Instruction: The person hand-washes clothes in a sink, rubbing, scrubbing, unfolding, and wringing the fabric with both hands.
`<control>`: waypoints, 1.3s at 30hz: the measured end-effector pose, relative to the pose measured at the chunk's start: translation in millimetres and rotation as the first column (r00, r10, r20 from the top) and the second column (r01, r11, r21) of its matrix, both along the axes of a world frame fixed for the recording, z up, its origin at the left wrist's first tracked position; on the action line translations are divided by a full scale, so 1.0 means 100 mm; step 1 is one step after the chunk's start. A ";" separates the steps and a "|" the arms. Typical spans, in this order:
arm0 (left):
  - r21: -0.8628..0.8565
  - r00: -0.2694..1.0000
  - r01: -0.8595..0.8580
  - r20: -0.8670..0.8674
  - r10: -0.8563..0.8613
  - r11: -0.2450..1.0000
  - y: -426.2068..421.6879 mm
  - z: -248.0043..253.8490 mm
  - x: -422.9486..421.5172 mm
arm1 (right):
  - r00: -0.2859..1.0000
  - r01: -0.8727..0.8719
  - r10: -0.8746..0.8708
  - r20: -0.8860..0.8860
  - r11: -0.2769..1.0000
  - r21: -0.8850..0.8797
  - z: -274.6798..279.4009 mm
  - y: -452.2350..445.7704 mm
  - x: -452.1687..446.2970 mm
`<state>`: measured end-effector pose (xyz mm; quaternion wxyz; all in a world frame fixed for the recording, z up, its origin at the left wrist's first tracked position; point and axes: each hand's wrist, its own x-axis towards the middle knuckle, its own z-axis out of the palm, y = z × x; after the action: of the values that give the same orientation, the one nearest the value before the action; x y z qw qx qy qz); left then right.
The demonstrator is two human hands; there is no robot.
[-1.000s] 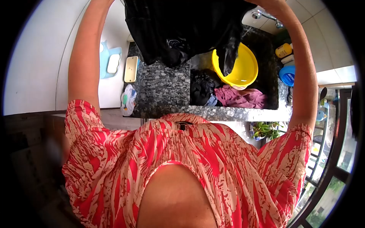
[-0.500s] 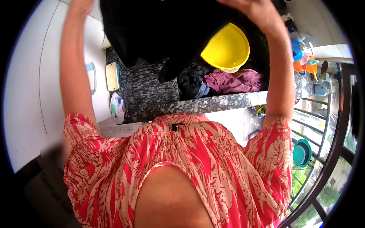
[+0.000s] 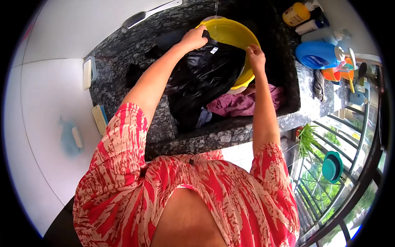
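Note:
A wet black shirt (image 3: 205,70) with a white label at its neck hangs from my hands over the near side of the yellow basin (image 3: 242,33). My left hand (image 3: 194,39) is closed on the shirt's neckband at the basin's left rim. At the right rim, my right hand (image 3: 256,58) is closed on the other end of the shirt's top edge; its fingertips are partly hidden. Below the basin lie a maroon cloth (image 3: 234,101) and a small blue cloth (image 3: 203,118), partly under the black fabric. A thin stream of water (image 3: 216,8) falls into the basin.
The dark granite sink (image 3: 288,119) surrounds the basin. Along its right ledge stand a blue bottle (image 3: 317,55), a yellow pump bottle (image 3: 297,14) and orange cups (image 3: 330,75). A brush (image 3: 152,13) lies at the back, with soap bars (image 3: 87,74) at left.
Both hands have come down from high above the sink, lowering the black shirt onto the basin. The view has shifted, bringing the back of the sink and the falling water into sight.

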<state>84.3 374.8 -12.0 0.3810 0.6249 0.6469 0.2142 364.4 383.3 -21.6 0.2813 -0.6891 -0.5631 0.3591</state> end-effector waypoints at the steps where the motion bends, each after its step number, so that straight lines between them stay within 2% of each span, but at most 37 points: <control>1: -0.010 0.999 -0.020 0.029 0.021 1.000 0.07 0.06 0.01 | 0.997 0.076 -0.076 0.001 0.997 0.015 -0.11 0.01 -0.07; 2: -0.114 0.989 -0.127 0.063 0.134 0.985 0.11 0.14 0.06 | 0.985 0.082 -0.081 0.155 0.997 -0.001 -0.49 0.05 -0.08; 3: -0.094 0.965 -0.227 0.116 0.237 0.969 0.17 -0.04 0.06 | 0.941 0.108 -0.085 0.328 0.993 -0.054 -0.43 0.00 -0.31; 5: -0.043 0.963 -0.256 0.082 0.258 0.966 0.12 -0.60 0.24 | 0.913 0.232 -0.092 0.397 0.918 -0.321 -0.11 -0.29 -0.76; 6: -0.085 0.986 -0.127 -0.115 0.117 0.988 -0.01 -0.70 0.36 | 0.911 0.248 -0.067 0.406 0.878 -0.410 -0.20 -0.37 -0.86; 7: -0.146 0.952 -0.006 -0.304 -0.039 0.989 -0.19 -0.74 0.47 | 0.959 0.120 -0.029 0.283 0.943 -0.309 -0.52 -0.49 -0.85; 9: -0.276 0.941 0.110 -0.280 -0.190 0.955 -0.33 -0.77 0.50 | 0.829 -0.254 0.359 0.429 0.925 -0.283 -0.78 -0.52 -0.69; 10: -0.218 0.988 0.088 -0.104 -0.113 0.972 -0.36 -0.81 0.44 | 0.763 -0.284 0.405 0.504 0.910 -0.301 -0.95 -0.43 -0.55; 11: -0.169 0.993 0.016 0.114 0.003 0.985 -0.32 -1.09 0.36 | 0.731 -0.193 0.349 0.586 0.930 -0.314 -0.77 -0.39 -0.44; 12: -0.246 0.900 -0.162 0.361 0.246 0.956 -0.35 -0.78 0.31 | 0.789 -0.131 0.271 0.552 0.951 -0.279 -1.16 -0.32 -0.21; 13: -0.356 0.693 -0.304 0.553 0.462 0.884 -0.33 -0.44 0.25 | 0.846 0.011 0.141 0.514 0.960 -0.281 -1.26 -0.28 -0.22; 14: -0.275 0.565 -0.369 0.693 0.449 0.888 -0.33 -0.45 0.15 | 0.880 0.154 -0.006 0.474 0.949 -0.275 -1.22 -0.23 -0.26; 15: -0.315 0.498 -0.446 0.690 0.525 0.837 -0.35 -0.47 0.10 | 0.947 0.302 -0.244 0.209 0.896 -0.326 -1.22 -0.29 -0.43; 16: -0.417 0.396 -0.449 0.700 0.594 0.790 -0.36 -0.50 0.08 | 0.862 0.455 -0.505 -0.038 0.805 -0.382 -1.07 -0.35 -0.65; 17: -0.510 0.283 -0.441 0.701 0.654 0.738 -0.37 -0.55 0.06 | 0.785 0.308 -0.534 -0.315 0.776 -0.550 -0.81 -0.35 -0.90; 18: -0.559 0.231 -0.390 0.710 0.665 0.732 -0.36 -0.66 0.02 | 0.616 0.112 -0.575 -0.539 0.741 -0.662 -0.35 -0.36 -1.16; 19: -0.525 0.243 -0.404 0.728 0.641 0.749 -0.37 -0.68 0.02 | 0.722 -0.019 -0.301 -0.623 0.892 -0.453 0.31 -0.49 -1.38; 20: -0.563 0.147 -0.279 0.776 0.614 0.778 -0.44 -0.66 -0.09 | 0.541 -0.095 -0.284 -0.792 0.914 -0.393 0.36 -0.62 -1.63; 21: -0.589 0.040 -0.199 0.794 0.607 0.783 -0.56 -0.40 -0.11 | 0.732 -0.129 0.109 -0.673 0.991 0.020 0.54 -0.78 -1.87; 22: -0.610 -0.067 -0.114 0.792 0.607 0.784 -0.67 -0.14 -0.13 | 0.785 -0.200 0.276 -0.555 0.960 0.196 0.91 -0.93 -2.01; 23: -0.626 -0.166 -0.027 0.772 0.614 0.780 -0.78 0.13 -0.15 | 0.863 -0.286 0.435 -0.255 0.839 0.462 1.16 -0.99 -2.05; 24: -0.430 -0.092 -0.180 0.903 0.421 0.885 -0.94 0.18 -0.10 | 0.860 -0.438 0.510 -0.023 0.760 0.481 1.17 -1.02 -2.06; 25: -0.198 0.017 -0.308 0.977 0.213 0.931 -1.06 0.13 -0.09 | 0.804 -0.584 0.557 0.211 0.669 0.460 1.13 -1.01 -2.08; 26: -0.288 -0.037 -0.244 0.957 0.288 0.926 -0.97 0.07 -0.11 | 0.864 -0.407 0.500 0.050 0.638 0.654 0.83 -0.88 -2.11; 27: -0.378 -0.089 -0.178 0.926 0.368 0.908 -0.88 0.03 -0.12 | 0.947 -0.283 0.320 0.034 0.778 0.561 0.83 -0.72 -2.09; 28: -0.464 -0.138 -0.112 0.883 0.449 0.879 -0.80 -0.04 -0.13 | 0.978 -0.205 0.202 0.050 0.901 0.381 0.74 -0.50 -2.07; 29: -0.771 -0.017 -0.366 0.566 0.824 0.521 -0.85 0.50 0.04 | 0.992 -0.098 0.082 0.094 0.980 0.173 0.68 -0.39 -2.07; 30: -0.733 0.048 -0.475 0.530 0.846 0.487 -0.85 0.43 0.00 | 0.994 -0.108 0.105 0.024 0.975 0.195 0.74 -0.46 -2.10; 31: -0.686 0.029 -0.452 0.627 0.778 0.570 -0.85 0.39 -0.06 | 0.991 -0.117 0.130 -0.042 0.966 0.232 0.81 -0.53 -2.10; 32: -0.632 -0.129 -0.324 0.766 0.629 0.704 -0.87 0.46 -0.12 | 0.984 -0.150 0.175 -0.032 0.912 0.383 0.87 -0.77 -2.22; 33: -0.507 -0.204 -0.054 0.849 0.488 0.860 -0.82 0.26 -0.35 | 0.970 -0.195 0.243 -0.025 0.831 0.521 0.87 -0.90 -2.29; 34: -0.313 -0.274 0.217 0.890 0.366 0.925 -0.76 0.25 -0.52 | 0.951 -0.236 0.310 -0.003 0.728 0.644 0.87 -1.02 -2.35; 35: -0.357 -0.285 0.150 0.877 0.386 0.922 -0.78 0.20 -0.54 | 0.941 -0.280 0.336 0.048 0.688 0.670 0.85 -1.07 -2.35; 36: -0.498 -0.297 -0.057 0.836 0.462 0.865 -0.85 0.13 -0.43 | 0.933 -0.315 0.347 0.096 0.659 0.683 0.85 -1.02 -2.36; 37: -0.616 -0.326 -0.259 0.781 0.533 0.744 -0.94 0.31 -0.24 | 0.924 -0.349 0.357 0.139 0.635 0.689 0.84 -0.98 -2.36; 38: -0.201 -0.148 -0.155 0.973 0.178 0.967 -0.91 -0.01 -0.31 | 0.928 -0.335 0.364 0.078 0.729 0.597 0.78 -0.77 -2.26; 39: -0.661 0.182 -0.520 0.534 0.826 0.542 -0.92 0.89 0.03 | 0.969 -0.247 0.225 0.104 0.853 0.460 0.70 -0.60 -2.15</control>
<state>86.9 283.1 76.7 0.5897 0.0172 0.6276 0.5081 149.6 323.4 48.3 0.3803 -0.5343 -0.7198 0.2276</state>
